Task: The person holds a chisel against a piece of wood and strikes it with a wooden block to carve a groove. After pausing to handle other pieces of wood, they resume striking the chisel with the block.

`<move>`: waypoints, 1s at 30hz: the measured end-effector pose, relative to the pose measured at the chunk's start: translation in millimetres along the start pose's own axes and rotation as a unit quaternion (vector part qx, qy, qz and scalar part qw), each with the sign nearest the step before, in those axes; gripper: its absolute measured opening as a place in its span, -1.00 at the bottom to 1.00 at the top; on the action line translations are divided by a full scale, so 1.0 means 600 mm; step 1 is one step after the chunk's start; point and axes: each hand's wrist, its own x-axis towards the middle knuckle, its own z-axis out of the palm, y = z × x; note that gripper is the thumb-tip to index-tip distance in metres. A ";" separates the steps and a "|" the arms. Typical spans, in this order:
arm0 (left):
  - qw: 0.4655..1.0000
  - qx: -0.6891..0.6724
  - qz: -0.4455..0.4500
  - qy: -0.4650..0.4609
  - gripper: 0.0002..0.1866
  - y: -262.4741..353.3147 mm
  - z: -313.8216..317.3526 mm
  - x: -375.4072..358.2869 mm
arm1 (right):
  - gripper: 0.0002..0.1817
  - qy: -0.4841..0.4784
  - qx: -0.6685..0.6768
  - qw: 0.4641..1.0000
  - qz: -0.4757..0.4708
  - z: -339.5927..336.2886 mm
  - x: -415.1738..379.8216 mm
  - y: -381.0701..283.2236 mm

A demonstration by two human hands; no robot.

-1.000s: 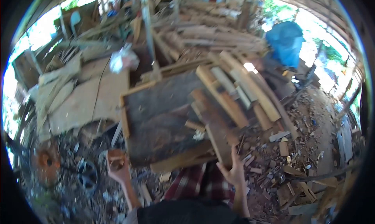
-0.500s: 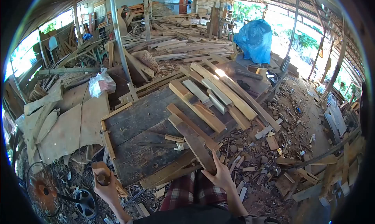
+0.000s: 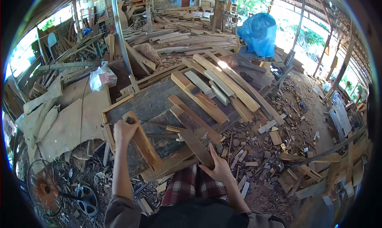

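Gripping the far end of a long wooden block (image 3: 146, 144), the left hand (image 3: 126, 132) had its fingers wrapped over the top, and the block slanted toward the near right above the left part of a dark tabletop (image 3: 153, 97); whether its near end touched the surface could not be told. To its right, the right hand (image 3: 220, 170) held the near end of a short dark board (image 3: 197, 146), thumb along the left edge and fingers along the right, spread only as wide as the wood. That board pointed toward the far left, over the table's near edge. Just beyond it lay a brown strip (image 3: 195, 118), and farther off a thick beam (image 3: 201, 98) and a long pale plank (image 3: 227, 83), all slanting alike. Plaid trousers (image 3: 195, 182) showed below the near edge. Near left stood an orange disc (image 3: 44, 192) beside a dark spoked wheel (image 3: 87, 201). Farther left, a white plastic bag (image 3: 102, 77) rested on a broad brown sheet (image 3: 67, 116); far right, blue plastic (image 3: 258, 35) hung in a bulky heap.
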 end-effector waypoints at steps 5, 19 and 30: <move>1.000 -0.009 0.024 0.004 -0.32 0.009 0.102 0.028 | 0.06 -0.018 0.004 1.000 0.020 -0.011 -0.008 -0.005; 0.977 -0.049 0.141 -0.151 -0.66 -0.058 0.025 -0.041 | 0.00 0.042 0.053 0.998 0.003 0.007 -0.001 0.027; 0.978 -0.054 0.166 -0.110 -0.62 -0.054 0.071 -0.101 | 0.02 0.042 -0.035 0.996 -0.074 0.021 0.006 0.001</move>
